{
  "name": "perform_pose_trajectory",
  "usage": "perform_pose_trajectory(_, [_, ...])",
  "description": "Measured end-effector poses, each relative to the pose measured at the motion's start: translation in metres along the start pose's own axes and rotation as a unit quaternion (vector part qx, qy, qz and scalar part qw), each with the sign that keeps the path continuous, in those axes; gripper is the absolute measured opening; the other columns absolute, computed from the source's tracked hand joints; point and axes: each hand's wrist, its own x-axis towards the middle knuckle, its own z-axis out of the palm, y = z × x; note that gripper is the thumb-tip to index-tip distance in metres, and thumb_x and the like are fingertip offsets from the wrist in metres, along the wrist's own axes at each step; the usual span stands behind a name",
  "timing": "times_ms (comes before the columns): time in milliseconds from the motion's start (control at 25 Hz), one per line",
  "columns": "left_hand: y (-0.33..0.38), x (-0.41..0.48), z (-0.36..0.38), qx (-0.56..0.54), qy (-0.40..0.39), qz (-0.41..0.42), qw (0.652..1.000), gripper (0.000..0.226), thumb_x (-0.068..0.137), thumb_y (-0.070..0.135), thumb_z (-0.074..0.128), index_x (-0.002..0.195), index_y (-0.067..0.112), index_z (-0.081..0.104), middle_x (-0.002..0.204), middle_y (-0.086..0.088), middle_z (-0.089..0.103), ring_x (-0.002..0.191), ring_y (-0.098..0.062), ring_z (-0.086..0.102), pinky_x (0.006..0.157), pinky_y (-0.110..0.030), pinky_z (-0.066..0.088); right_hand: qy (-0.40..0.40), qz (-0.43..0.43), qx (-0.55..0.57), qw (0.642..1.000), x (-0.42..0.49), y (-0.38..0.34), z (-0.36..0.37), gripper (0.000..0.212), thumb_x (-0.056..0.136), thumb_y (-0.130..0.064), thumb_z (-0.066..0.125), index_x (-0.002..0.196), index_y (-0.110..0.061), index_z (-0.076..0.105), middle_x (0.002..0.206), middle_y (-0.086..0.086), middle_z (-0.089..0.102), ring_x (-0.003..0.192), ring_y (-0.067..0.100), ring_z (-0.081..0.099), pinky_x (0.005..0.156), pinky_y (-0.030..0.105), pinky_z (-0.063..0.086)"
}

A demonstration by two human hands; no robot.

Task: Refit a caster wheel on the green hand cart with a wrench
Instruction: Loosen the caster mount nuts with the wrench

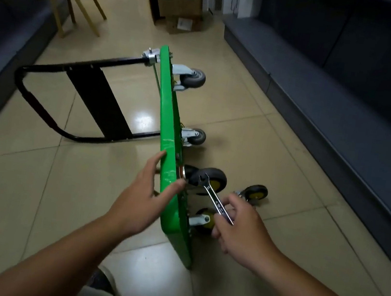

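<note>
Green cart (168,143) stood on edge on floor (278,147). Left hand (140,201), fingers straight, rested on deck rim. Right hand (243,231) pinched wrench (215,200), head near mounted wheel (211,178). Separate caster wheel (255,193) lay on floor beside cart.

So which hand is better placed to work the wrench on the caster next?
Right. The right hand grips the wrench, its open end close to the black caster wheel. The left hand rests on the green cart edge with no tool, so it probably suits steadying.
</note>
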Motion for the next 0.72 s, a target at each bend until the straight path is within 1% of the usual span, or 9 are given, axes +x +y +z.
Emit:
perform_pose_trajectory(40, [0.0, 0.007, -0.002, 0.007, 0.011, 0.003, 1.0, 0.083, 0.075, 0.088, 0.039, 0.149, 0.06, 0.014, 0.152, 0.012, 0.043, 0.103, -0.013, 0.069, 0.094, -0.049, 0.056, 0.016, -0.004, -0.001, 1.0, 0.001, 0.001, 0.0, 0.012, 0.096, -0.014, 0.055, 0.089, -0.023, 0.059, 0.065, -0.001, 0.065, 0.047, 0.003, 0.053, 0.048, 0.02, 0.041])
perform_pose_trajectory(120, [-0.001, 0.016, 0.0, 0.028, 0.022, 0.016, 0.999, 0.076, 0.078, 0.08, 0.033, 0.149, 0.065, 0.01, 0.155, 0.015, 0.039, 0.1, -0.011, 0.069, 0.091, -0.045, 0.055, 0.041, -0.009, -0.01, 0.999, 0.005, -0.002, -0.001, 0.017, 0.098, -0.029, 0.055, 0.083, -0.026, 0.063, 0.066, 0.001, 0.062, 0.051, 0.004, 0.049, 0.053, 0.024, 0.039])
perform_pose_trajectory(160, [-0.002, 0.019, 0.003, 0.03, 0.018, 0.02, 0.999, 0.075, 0.079, 0.078, 0.032, 0.149, 0.067, 0.006, 0.158, 0.015, 0.036, 0.107, -0.013, 0.066, 0.092, -0.045, 0.055, 0.052, -0.017, -0.017, 0.998, 0.01, -0.004, -0.002, 0.021, 0.099, -0.033, 0.054, 0.082, -0.026, 0.064, 0.066, 0.0, 0.061, 0.053, 0.005, 0.05, 0.056, 0.028, 0.04])
perform_pose_trajectory(240, [-0.005, 0.022, 0.008, 0.022, 0.014, 0.021, 0.999, 0.074, 0.08, 0.075, 0.031, 0.148, 0.069, 0.003, 0.161, 0.018, 0.031, 0.12, -0.014, 0.06, 0.097, -0.045, 0.052, 0.07, -0.033, -0.043, 0.996, 0.019, -0.007, -0.003, 0.018, 0.098, -0.033, 0.055, 0.085, -0.028, 0.065, 0.066, -0.008, 0.062, 0.061, 0.006, 0.058, 0.063, 0.033, 0.049])
perform_pose_trajectory(320, [-0.007, 0.025, 0.01, 0.018, 0.024, 0.029, 0.999, 0.073, 0.08, 0.074, 0.032, 0.148, 0.07, 0.003, 0.159, 0.026, 0.028, 0.121, -0.012, 0.058, 0.098, -0.044, 0.051, 0.073, -0.034, -0.071, 0.994, 0.022, -0.012, -0.005, 0.01, 0.096, -0.034, 0.059, 0.087, -0.031, 0.064, 0.07, -0.007, 0.064, 0.066, 0.008, 0.063, 0.067, 0.039, 0.055])
perform_pose_trajectory(440, [-0.007, 0.028, 0.011, 0.019, 0.028, 0.038, 0.999, 0.068, 0.082, 0.073, 0.031, 0.145, 0.073, 0.005, 0.148, 0.04, 0.026, 0.106, -0.006, 0.064, 0.091, -0.039, 0.053, 0.059, -0.038, -0.09, 0.993, 0.021, -0.02, -0.01, 0.009, 0.096, -0.033, 0.059, 0.087, -0.033, 0.058, 0.074, -0.005, 0.066, 0.06, 0.011, 0.066, 0.062, 0.042, 0.057])
perform_pose_trajectory(520, [-0.008, 0.03, 0.009, 0.007, 0.033, 0.045, 0.998, 0.065, 0.083, 0.072, 0.031, 0.145, 0.073, 0.009, 0.139, 0.043, 0.035, 0.091, 0.001, 0.066, 0.083, -0.032, 0.054, 0.046, -0.045, -0.117, 0.991, 0.016, -0.024, -0.012, 0.01, 0.096, -0.03, 0.058, 0.087, -0.033, 0.054, 0.076, -0.006, 0.067, 0.063, 0.009, 0.066, 0.06, 0.042, 0.057])
perform_pose_trajectory(640, [-0.006, 0.031, 0.008, 0.016, 0.03, 0.047, 0.998, 0.063, 0.084, 0.072, 0.03, 0.144, 0.073, 0.01, 0.122, 0.035, 0.05, 0.083, -0.002, 0.068, 0.08, -0.038, 0.059, 0.039, -0.037, -0.126, 0.991, 0.013, -0.028, -0.014, 0.014, 0.094, -0.026, 0.06, 0.084, -0.032, 0.052, 0.075, -0.005, 0.066, 0.064, 0.009, 0.062, 0.06, 0.041, 0.056])
perform_pose_trajectory(720, [-0.004, 0.032, 0.008, 0.024, 0.026, 0.048, 0.998, 0.063, 0.084, 0.073, 0.03, 0.143, 0.073, 0.009, 0.114, 0.042, 0.045, 0.082, -0.004, 0.069, 0.078, -0.042, 0.06, 0.029, -0.028, -0.095, 0.995, 0.014, -0.03, -0.016, 0.013, 0.094, -0.025, 0.06, 0.084, -0.03, 0.054, 0.076, -0.003, 0.067, 0.061, 0.012, 0.061, 0.058, 0.042, 0.056])
